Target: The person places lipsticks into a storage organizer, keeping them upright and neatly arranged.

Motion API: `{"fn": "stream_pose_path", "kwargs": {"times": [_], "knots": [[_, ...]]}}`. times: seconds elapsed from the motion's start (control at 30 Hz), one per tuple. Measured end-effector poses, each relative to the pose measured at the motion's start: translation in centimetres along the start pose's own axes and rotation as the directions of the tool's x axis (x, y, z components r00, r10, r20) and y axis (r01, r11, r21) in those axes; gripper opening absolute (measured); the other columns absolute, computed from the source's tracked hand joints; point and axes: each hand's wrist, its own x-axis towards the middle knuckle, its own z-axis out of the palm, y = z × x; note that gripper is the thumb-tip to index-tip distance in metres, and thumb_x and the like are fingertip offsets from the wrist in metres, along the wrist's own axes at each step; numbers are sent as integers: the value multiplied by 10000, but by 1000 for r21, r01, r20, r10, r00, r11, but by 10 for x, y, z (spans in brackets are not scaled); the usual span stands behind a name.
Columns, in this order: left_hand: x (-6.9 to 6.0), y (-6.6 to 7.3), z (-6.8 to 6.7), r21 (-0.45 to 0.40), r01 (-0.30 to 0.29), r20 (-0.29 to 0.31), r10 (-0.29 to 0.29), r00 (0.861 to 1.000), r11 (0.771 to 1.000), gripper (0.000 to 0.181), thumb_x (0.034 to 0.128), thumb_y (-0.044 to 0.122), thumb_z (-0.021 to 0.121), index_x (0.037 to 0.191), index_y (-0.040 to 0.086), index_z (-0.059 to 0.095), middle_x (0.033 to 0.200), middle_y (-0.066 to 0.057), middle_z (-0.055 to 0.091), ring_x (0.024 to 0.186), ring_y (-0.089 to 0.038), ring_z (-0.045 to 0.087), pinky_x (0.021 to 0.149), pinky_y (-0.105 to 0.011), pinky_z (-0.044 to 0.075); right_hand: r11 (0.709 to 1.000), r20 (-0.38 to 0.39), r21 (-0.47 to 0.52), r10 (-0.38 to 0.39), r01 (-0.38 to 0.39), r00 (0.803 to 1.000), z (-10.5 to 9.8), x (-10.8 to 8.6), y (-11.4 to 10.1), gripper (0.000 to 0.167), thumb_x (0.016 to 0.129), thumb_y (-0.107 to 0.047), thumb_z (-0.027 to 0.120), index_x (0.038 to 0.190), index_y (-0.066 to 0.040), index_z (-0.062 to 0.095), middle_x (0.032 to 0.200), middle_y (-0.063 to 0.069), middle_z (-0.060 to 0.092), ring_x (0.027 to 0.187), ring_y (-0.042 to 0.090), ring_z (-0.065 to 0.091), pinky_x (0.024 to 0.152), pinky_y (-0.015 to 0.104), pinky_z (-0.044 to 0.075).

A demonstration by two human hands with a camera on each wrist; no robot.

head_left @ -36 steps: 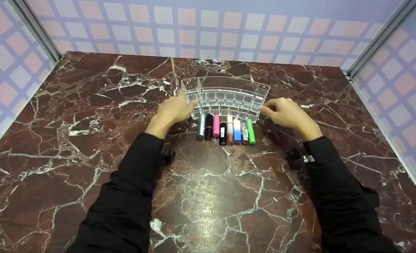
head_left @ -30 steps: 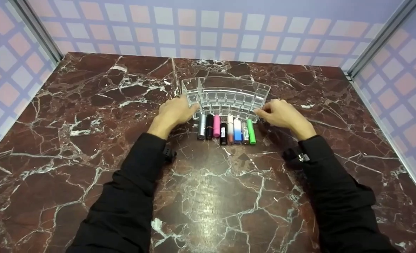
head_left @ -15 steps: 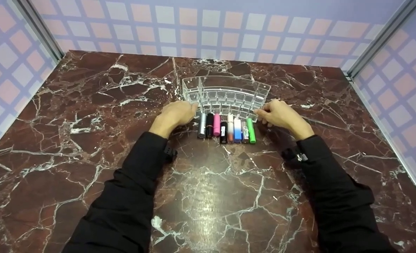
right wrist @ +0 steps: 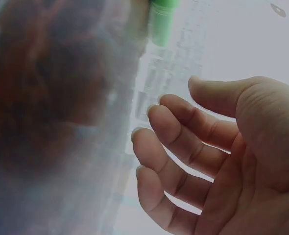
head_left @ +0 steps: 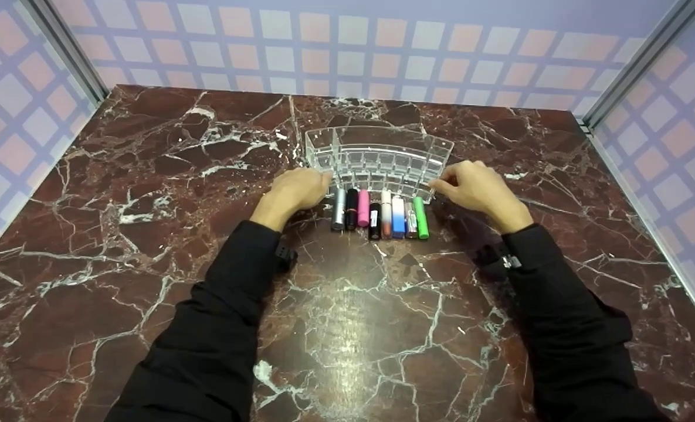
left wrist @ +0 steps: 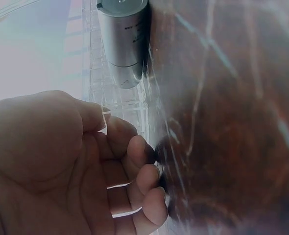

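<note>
A clear, fan-shaped cosmetics organizer with rows of compartments lies toward the back of the table. My left hand is at its near left corner; in the left wrist view thumb and forefinger pinch its clear edge, the other fingers curling by the tabletop. At the near right corner is my right hand, its fingers loosely bent and thumb apart in the right wrist view. Along the organizer's front lie several lipstick-like tubes, from a silver tube on the left past a pink tube and a blue-and-white tube to a green tube.
The dark red marbled table spreads toward me and to both sides. Behind it stands a checkered panel, with similar panels at left and right. Black sleeves cover both forearms.
My left hand has drawn back slightly toward me along the organizer's left side. The right hand first shifted inward, then slightly outward. Organizer and tubes look almost unmoved.
</note>
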Motion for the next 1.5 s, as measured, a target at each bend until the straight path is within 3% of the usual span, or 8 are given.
{"fn": "stream_pose_path", "kwargs": {"times": [0.17,0.3,0.47,0.53,0.6,0.77,1.0,1.5], "knots": [[1,2,-1,8,2,-5,-2,1000,1000,581,1108,429,185,1077,67,638,1471,-225,507,1303,-430,508,1048,-543,423,983,2,9,-182,182,983,-8,-2,-2,214,942,-285,747,1009,-81,741,901,44,742,774,213,685,768,445,549],[0,2,-1,19,14,3,-14,1000,1000,582,1110,437,176,994,84,623,1415,-238,547,1219,-410,565,951,-502,484,932,50,10,-362,362,931,-8,-2,-3,181,908,-156,775,1060,-64,742,1005,65,733,859,237,690,805,443,555],[0,3,-1,35,20,19,-21,1000,999,613,1110,432,158,1264,77,633,1429,-240,535,1140,-393,599,804,-448,515,867,93,5,-496,498,863,-5,-2,-6,200,874,-54,780,1072,-65,757,1066,69,707,929,274,681,850,467,544],[1,3,0,38,20,15,-21,1000,999,609,1110,427,159,1234,79,644,1424,-242,539,1113,-384,607,784,-440,515,849,102,-7,-526,529,844,-3,-1,-8,206,861,-34,784,1064,-68,764,1072,65,711,946,274,686,874,475,540],[1,3,0,41,22,12,-22,1000,999,598,1111,424,160,1031,84,646,1332,-244,591,1049,-364,621,769,-432,515,837,113,-14,-542,547,833,-1,-1,-8,209,857,-18,781,1058,-75,770,1072,62,713,955,268,689,889,472,542],[0,3,1,37,20,4,-21,1000,999,538,1112,418,175,809,128,513,1171,-233,639,1014,-359,629,784,-445,519,844,138,-7,-530,536,837,1,0,-7,241,853,9,773,1069,-97,775,1094,48,706,979,254,682,907,464,541],[-1,4,-1,60,-11,-23,12,1000,998,550,1111,384,177,843,90,556,1361,-264,579,1198,-433,585,915,-525,507,848,143,4,-525,530,839,0,-1,-6,257,858,25,759,1089,-87,775,1130,56,705,1013,263,675,920,472,533],[-3,4,-1,28,0,-15,1,1000,1000,522,1113,399,187,765,138,476,1282,-257,615,1062,-376,632,767,-435,523,869,197,17,-487,494,851,3,1,-4,257,847,34,767,1069,-94,787,1167,70,720,1026,298,687,940,505,519]]}}
